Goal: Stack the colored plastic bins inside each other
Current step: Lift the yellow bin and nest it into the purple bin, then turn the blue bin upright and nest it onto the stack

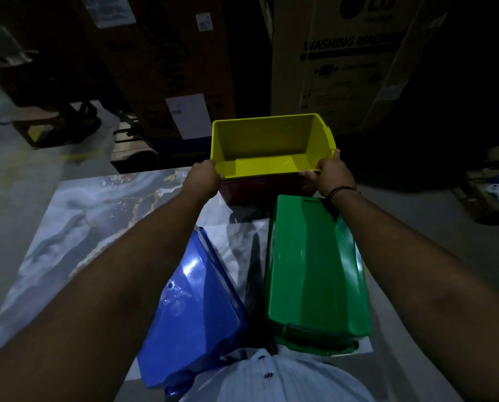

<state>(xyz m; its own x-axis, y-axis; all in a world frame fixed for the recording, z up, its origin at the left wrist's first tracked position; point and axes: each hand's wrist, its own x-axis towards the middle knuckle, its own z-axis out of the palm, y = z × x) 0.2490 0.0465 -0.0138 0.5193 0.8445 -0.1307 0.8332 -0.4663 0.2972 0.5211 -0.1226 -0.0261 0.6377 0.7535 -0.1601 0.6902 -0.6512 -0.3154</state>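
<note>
Both hands grip the open yellow plastic bin [268, 143] at its near corners, just above the centre of the frame. The left hand [203, 178] is curled over the near left corner, fingers closed on the rim. The right hand [332, 172] clasps the near right corner, thumb on the front lip. The yellow bin sits mouth-up inside a dark red plastic bin [260, 190], whose front wall shows just below it. Lower in the frame, on the marbled grey tabletop [77, 216], a glossy blue plastic bin [193, 311] and a green plastic bin [315, 271] lie upside down, side by side. Cardboard boxes [344, 59] fill the dim upper frame.
</note>
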